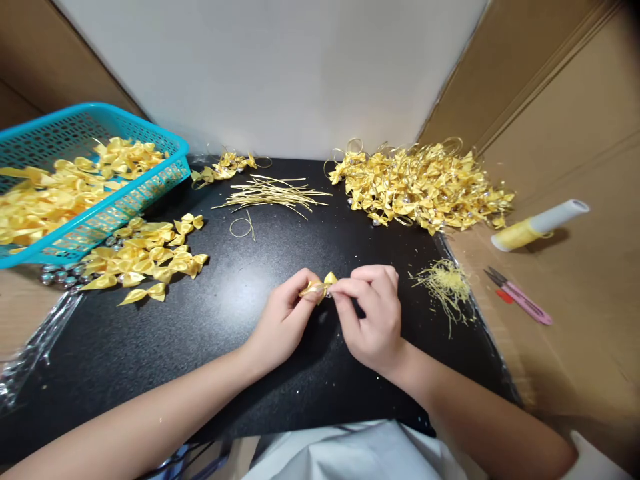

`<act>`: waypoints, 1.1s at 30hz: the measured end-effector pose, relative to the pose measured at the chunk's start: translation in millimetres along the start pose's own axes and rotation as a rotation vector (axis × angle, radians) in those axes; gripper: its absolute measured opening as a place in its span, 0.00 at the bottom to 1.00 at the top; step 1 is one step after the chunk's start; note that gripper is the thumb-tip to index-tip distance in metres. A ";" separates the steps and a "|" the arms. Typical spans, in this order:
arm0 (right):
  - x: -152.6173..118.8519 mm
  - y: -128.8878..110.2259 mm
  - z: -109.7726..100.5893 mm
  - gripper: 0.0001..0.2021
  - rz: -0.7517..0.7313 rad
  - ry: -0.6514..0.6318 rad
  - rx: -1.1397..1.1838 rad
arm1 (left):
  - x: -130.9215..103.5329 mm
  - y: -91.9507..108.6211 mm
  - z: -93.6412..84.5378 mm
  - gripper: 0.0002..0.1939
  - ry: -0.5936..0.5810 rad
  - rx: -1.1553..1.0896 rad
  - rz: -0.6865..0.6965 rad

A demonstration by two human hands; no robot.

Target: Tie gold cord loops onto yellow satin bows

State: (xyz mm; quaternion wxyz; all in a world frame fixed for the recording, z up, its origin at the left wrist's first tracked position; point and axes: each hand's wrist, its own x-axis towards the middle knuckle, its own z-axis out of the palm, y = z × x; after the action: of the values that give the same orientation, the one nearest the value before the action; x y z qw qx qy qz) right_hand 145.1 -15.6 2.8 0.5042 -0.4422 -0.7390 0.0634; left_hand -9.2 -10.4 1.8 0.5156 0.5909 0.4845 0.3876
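A small yellow ribbon bow (330,279) is held between both hands above the black table, near its middle. My left hand (287,313) pinches one side of it between thumb and finger. From the other side, my right hand (373,310) closes thumb and forefinger at the bow's centre, where something small and shiny shows. Whether a cord is also in the right fingertips is too small to tell. Beyond the hands lies a bundle of gold cords (273,193), with one looped cord (242,228) nearer.
At left, a turquoise basket (183,157) holds many bows; loose bows (160,253) and silver bells (65,275) lie beside it. A heap of corded bows (425,187) is at back right. Thread scraps (445,283), pink snips (525,301) and a thread-wound tube (540,223) are at right.
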 end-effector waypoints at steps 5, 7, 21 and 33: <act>6.3 5.2 -4.8 0.06 0.259 0.061 0.440 | 8.7 0.1 -3.9 0.14 0.080 -0.072 0.026; 7.9 6.4 -5.4 0.05 0.331 0.085 0.543 | 11.5 -2.5 -5.9 0.14 0.086 -0.134 0.015; 18.6 19.4 -17.0 0.03 0.457 0.180 0.745 | 13.0 -2.9 -6.6 0.12 -0.009 -0.240 -0.147; 29.1 27.7 -26.6 0.04 0.474 0.302 0.841 | 12.9 -0.8 -6.9 0.14 -0.027 -0.163 -0.121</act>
State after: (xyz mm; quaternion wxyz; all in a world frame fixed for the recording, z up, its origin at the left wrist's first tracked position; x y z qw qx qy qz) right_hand 179.8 12.5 20.8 0.7118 -0.3608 -0.4476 0.4035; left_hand -12.9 3.7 1.6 0.5911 0.5218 0.4791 0.3858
